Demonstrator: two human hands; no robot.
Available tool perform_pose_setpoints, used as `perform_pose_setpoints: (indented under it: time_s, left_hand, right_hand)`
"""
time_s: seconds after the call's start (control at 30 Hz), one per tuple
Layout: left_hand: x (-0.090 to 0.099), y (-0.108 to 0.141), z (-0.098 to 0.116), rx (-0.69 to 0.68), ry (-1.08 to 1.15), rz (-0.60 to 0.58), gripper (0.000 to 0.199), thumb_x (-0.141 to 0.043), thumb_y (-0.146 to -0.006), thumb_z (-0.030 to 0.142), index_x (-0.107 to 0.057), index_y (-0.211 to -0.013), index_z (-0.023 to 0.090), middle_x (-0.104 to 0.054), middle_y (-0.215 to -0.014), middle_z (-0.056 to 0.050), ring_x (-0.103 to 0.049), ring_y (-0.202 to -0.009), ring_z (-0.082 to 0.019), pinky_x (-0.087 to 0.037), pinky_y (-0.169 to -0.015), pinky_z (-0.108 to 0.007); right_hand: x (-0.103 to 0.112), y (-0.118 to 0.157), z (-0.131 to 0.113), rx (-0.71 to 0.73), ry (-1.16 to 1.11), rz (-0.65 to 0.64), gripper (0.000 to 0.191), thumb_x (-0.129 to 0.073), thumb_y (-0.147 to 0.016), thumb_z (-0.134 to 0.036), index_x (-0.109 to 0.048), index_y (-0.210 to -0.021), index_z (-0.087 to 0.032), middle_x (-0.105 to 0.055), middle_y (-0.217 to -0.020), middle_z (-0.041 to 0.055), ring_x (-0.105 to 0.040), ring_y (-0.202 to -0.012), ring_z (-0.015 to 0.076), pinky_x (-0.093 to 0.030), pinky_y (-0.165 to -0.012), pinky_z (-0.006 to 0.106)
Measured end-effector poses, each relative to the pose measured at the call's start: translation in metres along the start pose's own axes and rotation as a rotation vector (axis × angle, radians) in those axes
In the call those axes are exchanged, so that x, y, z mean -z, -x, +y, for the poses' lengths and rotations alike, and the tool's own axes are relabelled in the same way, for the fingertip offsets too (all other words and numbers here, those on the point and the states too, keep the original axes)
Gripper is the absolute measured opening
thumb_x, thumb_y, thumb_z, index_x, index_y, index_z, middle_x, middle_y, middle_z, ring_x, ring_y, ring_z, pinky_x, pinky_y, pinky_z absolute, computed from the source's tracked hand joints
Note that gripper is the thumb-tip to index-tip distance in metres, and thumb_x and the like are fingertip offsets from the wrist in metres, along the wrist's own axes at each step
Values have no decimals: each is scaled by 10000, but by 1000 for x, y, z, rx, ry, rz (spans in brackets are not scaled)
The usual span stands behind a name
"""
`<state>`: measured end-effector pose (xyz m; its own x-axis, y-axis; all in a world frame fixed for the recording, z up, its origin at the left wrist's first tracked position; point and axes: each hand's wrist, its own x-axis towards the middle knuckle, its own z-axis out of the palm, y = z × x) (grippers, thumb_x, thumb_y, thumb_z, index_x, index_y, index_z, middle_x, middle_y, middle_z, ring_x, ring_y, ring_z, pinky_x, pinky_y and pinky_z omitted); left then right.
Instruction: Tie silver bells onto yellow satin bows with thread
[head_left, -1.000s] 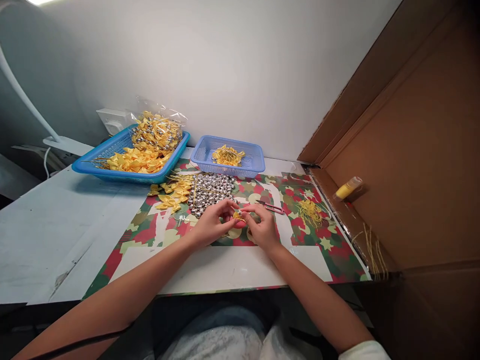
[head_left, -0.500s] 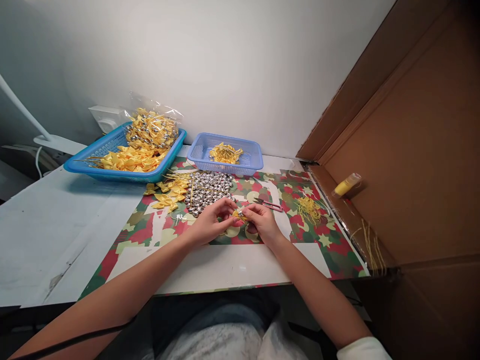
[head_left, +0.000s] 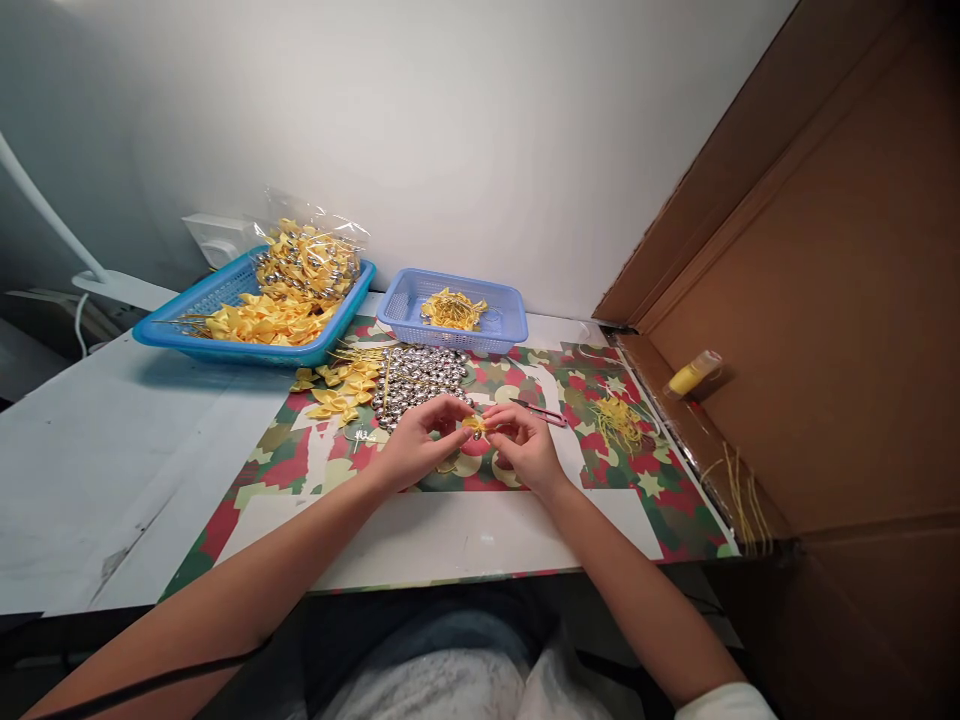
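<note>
Between my two hands is a small yellow ribbon bow [head_left: 475, 424] with a silver bell at its lower edge. My left hand [head_left: 424, 440] pinches it from the left, thumb and fingertips closed on the ribbon. From the right, my right hand [head_left: 525, 445] grips the other side with its fingertips. Just behind my left hand lies a mass of silver bells [head_left: 424, 375], and left of them several loose yellow bows [head_left: 341, 390] with gold cord tails. Pink-handled thread snips [head_left: 544, 413] lie behind my right hand.
A blue basket [head_left: 232, 348] holds yellow bows and a clear bag of bows with bells. A smaller basket [head_left: 454, 335] holds more. Cord scraps [head_left: 619, 422] lie right, near a yellow thread spool [head_left: 692, 375] and a cardboard wall [head_left: 810, 300].
The bow has turned in my fingers, so the bell now shows below the ribbon. My right fingers have shifted their hold and extended slightly. The surroundings stay the same.
</note>
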<state>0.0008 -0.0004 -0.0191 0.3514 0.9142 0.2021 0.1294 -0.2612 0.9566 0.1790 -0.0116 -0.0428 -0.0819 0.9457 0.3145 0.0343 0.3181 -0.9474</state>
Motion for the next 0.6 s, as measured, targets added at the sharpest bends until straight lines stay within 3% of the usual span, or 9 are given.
perform_pose_setpoints:
  time_s: [0.17,0.23,0.3,0.4,0.5,0.6]
  left_hand:
    - [1,-1,-1,-13,2,3,197,-634,-787,347,-617,-878,173,-646,-791,-33,-600,-706,-154,-477,-648,-260]
    - [1,0,-1,-29,3,10,166,-626,-783,325,-609,-852,176,-634,-780,-26,-587,-703,-149,-467,-641,-251]
    - [2,0,-1,-37,-3,-5,122,-606,-781,292,-593,-822,178,-614,-748,-13,-569,-683,-140,-452,-620,-239]
    - [2,2,-3,-55,-19,-87,53,-561,-785,234,-569,-792,182,-573,-700,12,-525,-623,-115,-423,-579,-220]
    - [2,2,-5,-85,-37,-165,28,-536,-793,202,-555,-800,183,-550,-708,17,-506,-616,-105,-420,-580,-218]
    - [0,2,-8,-109,-63,-167,41,-531,-805,203,-542,-840,184,-559,-754,7,-524,-651,-110,-432,-608,-224]
  right_hand:
    - [1,1,-6,-135,-37,-57,273,-643,-740,-305,-607,-1003,-240,-670,-989,47,-647,-861,186,-527,-598,269]
    - [3,2,-8,-106,17,-95,318,-617,-753,-285,-578,-1067,-242,-669,-964,41,-642,-854,181,-510,-597,260]
    - [5,2,-8,-18,176,-141,340,-601,-741,-233,-577,-1080,-237,-657,-899,29,-625,-801,168,-489,-587,254]
    - [9,0,-8,223,475,-167,220,-533,-753,-148,-622,-942,-220,-647,-794,22,-588,-735,164,-482,-633,288]
    - [12,-2,-8,452,616,-86,203,-468,-790,-102,-616,-868,-218,-659,-766,28,-596,-766,181,-490,-765,356]
    - [12,-1,-9,542,643,-19,251,-479,-804,-85,-598,-972,-228,-684,-872,43,-629,-898,201,-482,-880,396]
